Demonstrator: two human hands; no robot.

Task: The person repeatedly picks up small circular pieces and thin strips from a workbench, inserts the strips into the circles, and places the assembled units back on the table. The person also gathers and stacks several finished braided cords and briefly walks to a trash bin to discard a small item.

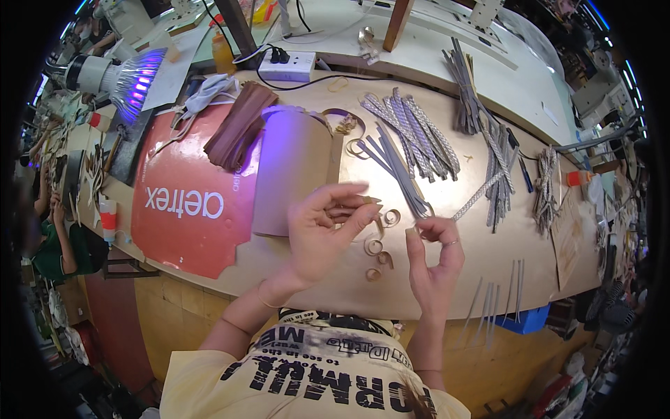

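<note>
Pinching a narrow tan strip (379,223) between thumb and fingertips, the left hand (317,230) hangs over the middle of the worktop (481,244). The right hand (436,262) hovers just beside it, thumb and forefinger drawn close; blur there means I cannot tell whether anything sits between them. The tan strip's lower end reaches down toward several tan coils (374,246) lying loose between the two hands.

Those coils look light and springy, so a brush from either wrist could scatter them or send one off the near edge. The tan strip itself could slip if the pinch loosens, since so little of it seems held. Above the right hand, a bundle of grey strips (396,173) ends close to its fingertips, and a braided strap (479,198) slants down near its knuckles; a careless sweep could snag either one and muddle the groups. To the left, the brown board (289,178) stands near the left hand's fingers, and an outward swing might knock it.
</note>
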